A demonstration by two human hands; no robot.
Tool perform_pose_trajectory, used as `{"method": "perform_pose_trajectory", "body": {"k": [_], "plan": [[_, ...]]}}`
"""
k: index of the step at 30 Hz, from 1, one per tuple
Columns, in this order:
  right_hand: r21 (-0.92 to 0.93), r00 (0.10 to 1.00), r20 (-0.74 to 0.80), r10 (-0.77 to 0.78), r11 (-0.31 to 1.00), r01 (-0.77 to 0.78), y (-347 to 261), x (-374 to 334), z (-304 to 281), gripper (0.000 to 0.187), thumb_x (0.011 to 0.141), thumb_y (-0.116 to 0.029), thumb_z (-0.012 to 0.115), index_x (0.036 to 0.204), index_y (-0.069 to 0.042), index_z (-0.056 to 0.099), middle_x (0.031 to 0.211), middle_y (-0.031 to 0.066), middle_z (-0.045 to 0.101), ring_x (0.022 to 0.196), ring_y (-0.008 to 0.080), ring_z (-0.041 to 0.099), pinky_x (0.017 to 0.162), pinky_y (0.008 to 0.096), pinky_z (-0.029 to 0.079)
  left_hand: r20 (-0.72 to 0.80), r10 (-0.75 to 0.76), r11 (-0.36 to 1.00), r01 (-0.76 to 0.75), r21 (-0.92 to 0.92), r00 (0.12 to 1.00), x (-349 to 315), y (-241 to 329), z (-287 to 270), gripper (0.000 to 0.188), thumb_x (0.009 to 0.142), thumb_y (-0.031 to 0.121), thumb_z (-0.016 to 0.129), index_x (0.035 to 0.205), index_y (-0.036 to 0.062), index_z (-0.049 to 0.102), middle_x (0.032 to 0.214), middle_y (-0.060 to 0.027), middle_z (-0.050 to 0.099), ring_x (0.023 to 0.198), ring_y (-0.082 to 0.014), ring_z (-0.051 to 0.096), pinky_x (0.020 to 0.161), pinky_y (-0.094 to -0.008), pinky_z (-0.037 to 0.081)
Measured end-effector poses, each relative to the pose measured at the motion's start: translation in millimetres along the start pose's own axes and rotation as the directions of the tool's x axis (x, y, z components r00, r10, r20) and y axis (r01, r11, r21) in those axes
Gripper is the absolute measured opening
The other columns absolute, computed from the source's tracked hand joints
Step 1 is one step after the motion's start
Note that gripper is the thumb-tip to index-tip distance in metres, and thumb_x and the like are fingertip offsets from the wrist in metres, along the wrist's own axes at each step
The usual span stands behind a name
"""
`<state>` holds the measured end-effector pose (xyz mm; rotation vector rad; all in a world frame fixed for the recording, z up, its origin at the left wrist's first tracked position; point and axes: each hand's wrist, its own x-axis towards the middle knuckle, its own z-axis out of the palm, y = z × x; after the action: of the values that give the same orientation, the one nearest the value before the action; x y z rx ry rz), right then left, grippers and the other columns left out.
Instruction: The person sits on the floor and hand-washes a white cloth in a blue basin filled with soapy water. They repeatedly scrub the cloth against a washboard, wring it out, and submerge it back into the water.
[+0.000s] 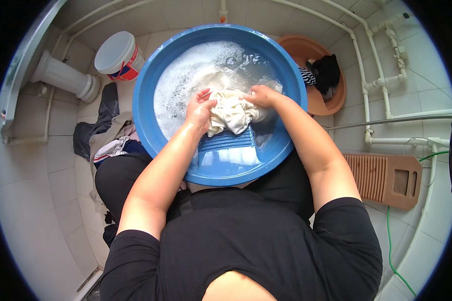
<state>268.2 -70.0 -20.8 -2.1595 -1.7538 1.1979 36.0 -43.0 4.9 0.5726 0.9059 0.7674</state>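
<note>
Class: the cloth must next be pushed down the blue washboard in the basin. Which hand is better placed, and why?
Probably the left hand: it grips the cloth right above the washboard; the right hand holds its far end.

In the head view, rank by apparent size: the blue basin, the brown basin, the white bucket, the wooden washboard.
1. Round blue plastic basin
2. Round brown plastic basin, partly hidden
3. Brown wooden washboard
4. White plastic lidded bucket
The last two look close; fisheye blurs it.

Both hands [230, 103] gripping white cloth [232, 114], blue washboard [227, 147], soapy blue basin [150, 75]
</note>
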Motion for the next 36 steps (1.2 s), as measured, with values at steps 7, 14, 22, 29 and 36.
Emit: {"method": "perform_pose_trajectory", "body": {"k": [7, 14, 22, 29, 36], "plan": [[0.043, 0.881, -0.458, 0.118, 0.993, -0.111, -19.4, -12.5, 11.7, 0.041, 0.074, -0.032, 0.064, 0.104, -0.003, 0.06, 0.107, 0.0189, 0.058, 0.096, 0.0317, 0.058, 0.083, 0.0378, 0.045, -0.015, -0.155, 0.979, 0.152, -0.136, 0.988, -2.6, -8.5, 21.1, 0.034, 0.086, 0.007, 0.051, 0.117, -0.0016, 0.042, 0.115, -0.0213, 0.049, 0.102, -0.0329, 0.054, 0.088, -0.0433, 0.047], [0.174, 0.597, -0.675, -0.433, 0.693, 0.7, -139.5, -64.9, 43.5, 0.022, 0.07, -0.02, 0.061, 0.087, -0.006, 0.06, 0.089, 0.0119, 0.06, 0.083, 0.0307, 0.058, 0.074, 0.0377, 0.047, 0.19, -0.214, 0.932, 0.258, -0.256, 0.958, 5.8, -8.8, 8.7, 0.035, 0.093, 0.034, 0.037, 0.11, 0.006, 0.051, 0.106, -0.012, 0.058, 0.098, -0.025, 0.057, 0.089, -0.0403, 0.044], [0.146, 0.684, -0.691, -0.234, 0.881, 0.45, -104.1, -50.9, 36.0, 0.016, 0.071, -0.025, 0.055, 0.064, -0.014, 0.063, 0.071, 0.0095, 0.062, 0.067, 0.0288, 0.061, 0.061, 0.0395, 0.049, 0.086, -0.333, 0.9, 0.344, -0.266, 0.939, -26.7, -13.1, 45.7, 0.033, 0.089, 0.038, 0.044, 0.102, 0.0095, 0.056, 0.099, -0.0081, 0.061, 0.091, -0.0222, 0.058, 0.08, -0.0419, 0.047], [-0.115, 0.418, -0.754, -0.507, 0.729, 0.675, -143.0, -91.4, 62.0, 0.015, 0.072, -0.02, 0.059, 0.061, -0.011, 0.055, 0.061, 0.0099, 0.055, 0.059, 0.0301, 0.056, 0.054, 0.0381, 0.046, 0.283, -0.184, 0.909, 0.273, -0.316, 0.941, -12.4, -21.4, -0.7, 0.034, 0.088, 0.04, 0.047, 0.099, 0.0098, 0.057, 0.099, -0.0079, 0.061, 0.091, -0.0225, 0.058, 0.079, -0.04, 0.048], [0.089, 0.53, -0.779, -0.334, 0.779, 0.621, -137.7, -91.8, 47.2, 0.022, 0.075, -0.025, 0.056, 0.058, -0.01, 0.056, 0.062, 0.0117, 0.057, 0.061, 0.0316, 0.057, 0.054, 0.0399, 0.046, 0.482, 0.074, 0.847, 0.201, -0.493, 0.873, -25.6, -36.2, 1.4, 0.038, 0.089, 0.04, 0.042, 0.105, 0.0078, 0.054, 0.106, -0.0084, 0.058, 0.098, -0.0223, 0.055, 0.084, -0.0354, 0.046]]}}
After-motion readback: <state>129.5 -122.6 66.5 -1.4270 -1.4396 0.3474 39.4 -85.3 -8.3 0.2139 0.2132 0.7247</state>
